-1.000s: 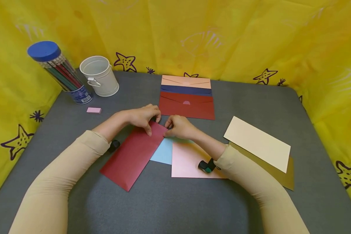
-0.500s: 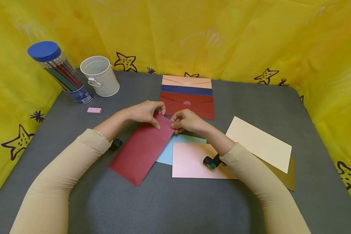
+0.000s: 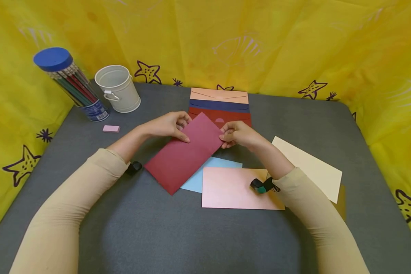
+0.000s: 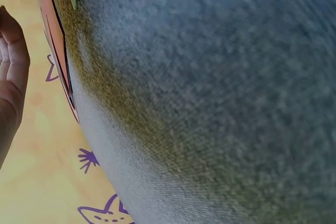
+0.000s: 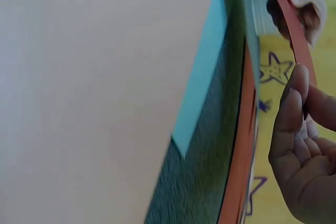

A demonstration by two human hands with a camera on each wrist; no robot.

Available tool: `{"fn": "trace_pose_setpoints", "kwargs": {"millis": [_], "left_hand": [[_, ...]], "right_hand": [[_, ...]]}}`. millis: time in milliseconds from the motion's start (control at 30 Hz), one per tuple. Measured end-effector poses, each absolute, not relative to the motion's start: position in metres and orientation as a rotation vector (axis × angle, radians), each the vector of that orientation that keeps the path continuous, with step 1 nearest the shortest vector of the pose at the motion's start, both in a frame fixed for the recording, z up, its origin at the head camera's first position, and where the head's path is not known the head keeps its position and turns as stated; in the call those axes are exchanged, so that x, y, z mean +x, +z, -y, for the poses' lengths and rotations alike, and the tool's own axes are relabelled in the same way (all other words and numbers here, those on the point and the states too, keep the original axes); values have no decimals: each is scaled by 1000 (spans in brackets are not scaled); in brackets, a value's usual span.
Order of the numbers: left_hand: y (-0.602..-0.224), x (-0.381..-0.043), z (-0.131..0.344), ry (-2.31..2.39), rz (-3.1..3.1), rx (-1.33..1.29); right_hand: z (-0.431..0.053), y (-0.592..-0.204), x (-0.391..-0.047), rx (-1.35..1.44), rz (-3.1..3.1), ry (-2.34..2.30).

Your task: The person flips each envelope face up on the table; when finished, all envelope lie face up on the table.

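A dark pink-red envelope (image 3: 188,156) is raised at a slant over the middle of the table, its upper corner overlapping the red envelope behind. My left hand (image 3: 166,125) holds its upper left edge, thumb on the face and fingers partly hidden behind. At the right corner, my right hand (image 3: 239,134) pinches it between thumb and fingers. The right wrist view shows this pinch, with the envelope (image 5: 295,30) edge-on and the left hand (image 5: 304,3) beyond. Below lie a light pink envelope (image 3: 226,190) and a light blue one (image 3: 193,182), partly covered.
At the back, peach (image 3: 219,94), navy (image 3: 219,104) and red (image 3: 239,118) envelopes overlap in a row. A cream envelope (image 3: 311,167) lies over an olive-gold one (image 3: 341,201) at right. A white pail (image 3: 121,91), pencil tub (image 3: 72,83) and pink eraser (image 3: 111,129) stand at left.
The dark pink-red envelope has moved up and to the right, off the table in front. Both hands moved with it, the right hand farther, so they are wider apart.
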State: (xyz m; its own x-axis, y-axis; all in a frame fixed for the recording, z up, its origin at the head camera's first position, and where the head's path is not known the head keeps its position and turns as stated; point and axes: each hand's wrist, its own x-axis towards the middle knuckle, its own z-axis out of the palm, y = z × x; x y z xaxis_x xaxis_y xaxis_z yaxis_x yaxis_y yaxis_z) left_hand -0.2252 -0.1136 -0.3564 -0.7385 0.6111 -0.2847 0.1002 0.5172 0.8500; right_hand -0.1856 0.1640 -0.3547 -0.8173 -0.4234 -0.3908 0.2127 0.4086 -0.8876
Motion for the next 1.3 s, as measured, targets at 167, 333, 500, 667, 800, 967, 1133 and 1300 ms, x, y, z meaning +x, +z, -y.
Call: {"fn": "trace_pose_setpoints", "kwargs": {"millis": [167, 333, 500, 667, 800, 967, 1133, 1300], "left_hand": [[-355, -228, 120, 1174, -2230, 580], [-357, -233, 127, 1210, -2249, 531], [-358, -237, 133, 1313, -2205, 458], [-358, -239, 135, 1448, -2129, 365], [-358, -239, 134, 1519, -2074, 353], [-361, -239, 133, 1577, -2070, 331], [-362, -241, 131, 1658, -2140, 242], [-360, -241, 129, 1817, -2150, 199]], "right_hand": [[-189, -350, -191, -94, -2084, -1504], [-211, -343, -194, -26, -2093, -1557], [-229, -339, -195, 38, -2102, -1622], [-240, -337, -194, 74, -2082, -1686], [-243, -337, -193, 100, -2025, -1770], [-244, -339, -192, 129, -1942, -1868], [-246, -340, -191, 141, -1859, -1949], [-248, -339, -191, 219, -1884, -2008]]}}
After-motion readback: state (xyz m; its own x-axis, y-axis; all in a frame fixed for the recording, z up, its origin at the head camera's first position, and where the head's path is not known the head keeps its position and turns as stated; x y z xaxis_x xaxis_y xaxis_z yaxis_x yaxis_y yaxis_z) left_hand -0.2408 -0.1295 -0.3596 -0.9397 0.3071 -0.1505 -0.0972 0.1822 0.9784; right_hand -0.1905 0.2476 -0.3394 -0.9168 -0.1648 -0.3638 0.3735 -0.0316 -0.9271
